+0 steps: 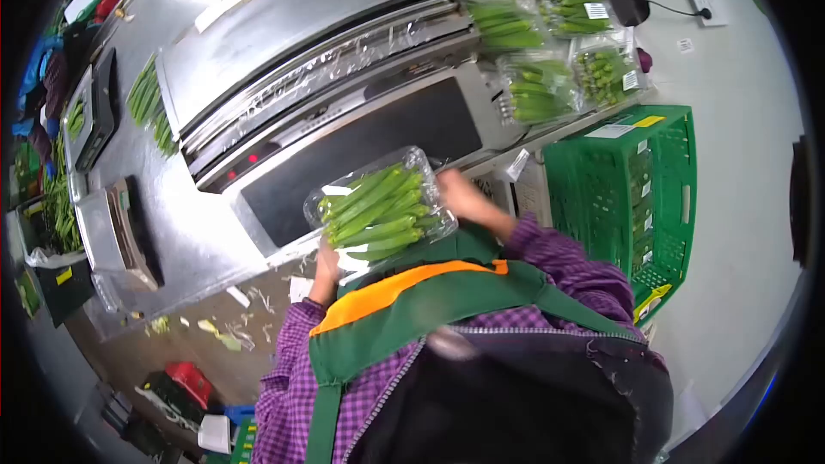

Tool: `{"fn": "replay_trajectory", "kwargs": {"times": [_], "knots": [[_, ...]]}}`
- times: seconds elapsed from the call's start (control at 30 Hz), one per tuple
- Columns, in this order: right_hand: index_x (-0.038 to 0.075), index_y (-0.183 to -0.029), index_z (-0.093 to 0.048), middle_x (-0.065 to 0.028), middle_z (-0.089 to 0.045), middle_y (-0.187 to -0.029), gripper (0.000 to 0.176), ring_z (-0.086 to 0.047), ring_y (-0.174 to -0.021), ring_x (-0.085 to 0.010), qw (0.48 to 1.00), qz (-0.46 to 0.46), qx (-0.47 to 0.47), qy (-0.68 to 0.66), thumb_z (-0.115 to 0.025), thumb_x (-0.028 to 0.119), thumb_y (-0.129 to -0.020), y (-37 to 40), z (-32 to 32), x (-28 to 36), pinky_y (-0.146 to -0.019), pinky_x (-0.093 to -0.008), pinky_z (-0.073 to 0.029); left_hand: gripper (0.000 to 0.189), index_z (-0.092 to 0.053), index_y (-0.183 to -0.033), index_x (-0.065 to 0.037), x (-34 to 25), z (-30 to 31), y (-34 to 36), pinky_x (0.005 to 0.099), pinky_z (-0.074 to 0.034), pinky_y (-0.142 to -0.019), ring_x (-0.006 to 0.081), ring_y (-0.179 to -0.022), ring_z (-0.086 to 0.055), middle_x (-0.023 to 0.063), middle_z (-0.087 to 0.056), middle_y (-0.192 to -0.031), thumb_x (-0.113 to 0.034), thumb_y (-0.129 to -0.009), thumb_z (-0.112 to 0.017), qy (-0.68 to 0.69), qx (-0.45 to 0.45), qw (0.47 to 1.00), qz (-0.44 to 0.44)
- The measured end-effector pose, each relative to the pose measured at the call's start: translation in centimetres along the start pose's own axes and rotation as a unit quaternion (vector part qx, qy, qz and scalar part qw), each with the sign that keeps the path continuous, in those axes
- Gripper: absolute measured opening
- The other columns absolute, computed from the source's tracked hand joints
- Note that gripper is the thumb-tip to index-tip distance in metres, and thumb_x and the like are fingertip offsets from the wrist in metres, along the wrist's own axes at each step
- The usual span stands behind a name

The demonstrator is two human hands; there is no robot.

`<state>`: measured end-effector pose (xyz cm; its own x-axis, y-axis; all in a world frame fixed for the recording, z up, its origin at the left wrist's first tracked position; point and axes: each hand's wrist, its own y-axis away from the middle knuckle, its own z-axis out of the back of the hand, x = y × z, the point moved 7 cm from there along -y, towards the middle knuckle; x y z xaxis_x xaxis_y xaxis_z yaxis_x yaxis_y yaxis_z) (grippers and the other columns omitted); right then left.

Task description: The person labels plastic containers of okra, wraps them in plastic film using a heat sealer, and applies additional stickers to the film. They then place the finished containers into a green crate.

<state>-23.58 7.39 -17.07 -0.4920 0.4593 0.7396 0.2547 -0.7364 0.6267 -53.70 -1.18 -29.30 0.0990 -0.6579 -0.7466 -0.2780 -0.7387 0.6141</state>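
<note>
A clear, film-wrapped pack of okra (378,210) is held in front of my apron, over the near edge of the wrapping machine. My left hand (326,271) grips its lower left side, with most fingers hidden behind the pack. At the right edge of the pack is my right hand (467,204), its fingers closed on the wrapping and partly blurred. Just beyond lies the machine's dark flat plate (369,155), with clear film (344,64) stretched along the slot behind it.
Several wrapped okra packs (537,90) lie at the back right. Green crates (593,193) stand to my right. Scales (116,232) and loose green pods (148,101) are on the steel table (202,245) at left. Scraps litter the floor (284,292).
</note>
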Motion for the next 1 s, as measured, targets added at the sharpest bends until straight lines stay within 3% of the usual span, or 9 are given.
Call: {"fn": "replay_trajectory", "kwargs": {"times": [0.1, 0.27, 0.4, 0.47, 0.53, 0.67, 0.77, 0.83, 1.0], "knots": [[0.000, -0.130, -0.041, -0.0142, -0.043, -0.133, 0.053, -0.037, -0.124, -0.0234, 0.934, 0.166, 0.106, -0.298, -0.062, 0.017, -0.084, 1.7, -3.9, 2.4, -0.105, -0.0332, -0.029, 0.018, -0.053, -0.090, -0.003, -8.4, -7.6, 0.8, 0.0242, -0.042, -0.050, 0.0108, -0.055, -0.050, 0.0031, -0.052, -0.065, -0.020, -0.091, -0.050, -0.087, 0.111, 0.987, -0.079], [0.001, -0.129, -0.043, -0.0153, -0.042, -0.134, 0.051, -0.037, -0.124, -0.0260, 0.824, 0.144, 0.251, -0.487, -0.054, 0.026, -0.087, 7.4, -3.7, 5.1, -0.105, -0.0371, -0.029, 0.020, -0.052, -0.098, -0.001, -18.5, -13.6, 3.1, 0.0273, -0.046, -0.057, 0.0145, -0.060, -0.053, 0.0070, -0.055, -0.071, -0.019, -0.090, -0.051, -0.118, 0.130, 0.971, -0.164], [0.002, -0.129, -0.043, -0.0162, -0.041, -0.135, 0.051, -0.038, -0.124, -0.0281, 0.758, 0.143, 0.287, -0.568, -0.048, 0.033, -0.089, 10.3, -2.1, 7.0, -0.105, -0.0401, -0.029, 0.025, -0.051, -0.104, 0.002, -24.4, -12.1, 5.2, 0.0299, -0.048, -0.062, 0.0175, -0.064, -0.055, 0.0101, -0.057, -0.076, -0.017, -0.089, -0.052, -0.077, -0.020, 0.959, -0.272], [0.003, -0.129, -0.044, -0.0166, -0.040, -0.135, 0.052, -0.038, -0.124, -0.0292, 0.718, 0.157, 0.285, -0.615, -0.045, 0.037, -0.090, 10.1, -1.7, 8.6, -0.105, -0.0417, -0.029, 0.029, -0.052, -0.108, 0.001, -25.8, -12.2, 8.1, 0.0321, -0.049, -0.067, 0.0194, -0.071, -0.057, 0.0104, -0.059, -0.082, -0.017, -0.085, -0.057, 0.283, -0.203, 0.926, -0.145], [0.003, -0.128, -0.044, -0.0170, -0.040, -0.135, 0.053, -0.038, -0.124, -0.0302, 0.670, 0.171, 0.266, -0.672, -0.042, 0.040, -0.091, 9.0, -1.4, 10.2, -0.104, -0.0432, -0.030, 0.039, -0.052, -0.113, 0.001, -27.3, -12.9, 10.2, 0.0327, -0.047, -0.079, 0.0201, -0.088, -0.058, 0.0096, -0.061, -0.099, -0.030, -0.089, -0.055, -0.063, -0.055, 0.973, -0.213], [0.004, -0.128, -0.045, -0.0179, -0.039, -0.136, 0.056, -0.038, -0.124, -0.0323, 0.593, 0.246, 0.196, -0.741, -0.036, 0.048, -0.093, 9.6, 4.3, 13.8, -0.104, -0.0463, -0.030, 0.053, -0.047, -0.123, 0.000, -23.6, -14.2, 8.9, 0.0345, -0.044, -0.089, 0.0227, -0.103, -0.056, 0.0106, -0.057, -0.115, -0.043, -0.092, -0.049, 0.037, 0.065, 0.994, -0.082], [0.004, -0.130, -0.043, -0.0166, -0.039, -0.136, 0.047, -0.039, -0.124, -0.0279, 0.627, 0.258, 0.149, -0.719, -0.038, 0.037, -0.097, 12.8, 9.4, 14.6, -0.104, -0.0422, -0.031, 0.055, -0.042, -0.127, 0.000, -21.7, -15.4, 7.3, 0.0378, -0.043, -0.093, 0.0261, -0.110, -0.053, 0.0130, -0.051, -0.123, -0.043, -0.093, -0.045, 0.164, -0.010, 0.986, 0.015], [-0.001, -0.133, -0.037, -0.0134, -0.041, -0.136, 0.044, -0.042, -0.122, -0.0187, 0.896, 0.176, -0.005, -0.408, -0.045, 0.019, -0.095, 12.4, 11.0, 11.4, -0.103, -0.0314, -0.032, 0.060, -0.032, -0.134, 0.000, -24.6, -19.0, 6.4, 0.0439, -0.040, -0.097, 0.0295, -0.115, -0.050, 0.0165, -0.047, -0.128, -0.045, -0.095, -0.039, 0.135, 0.012, 0.990, 0.046], [0.003, -0.126, -0.047, -0.0053, -0.056, -0.115, 0.036, -0.054, -0.092, -0.0114, 0.881, 0.132, -0.199, -0.407, -0.051, 0.014, -0.092, 9.1, 21.6, 5.5, -0.076, -0.0249, -0.050, 0.062, -0.028, -0.138, -0.003, -26.3, -25.0, 2.2, 0.0438, -0.040, -0.096, 0.0276, -0.118, -0.046, 0.0149, -0.039, -0.135, -0.042, -0.093, -0.045, 0.163, 0.187, 0.968, -0.032]]}}
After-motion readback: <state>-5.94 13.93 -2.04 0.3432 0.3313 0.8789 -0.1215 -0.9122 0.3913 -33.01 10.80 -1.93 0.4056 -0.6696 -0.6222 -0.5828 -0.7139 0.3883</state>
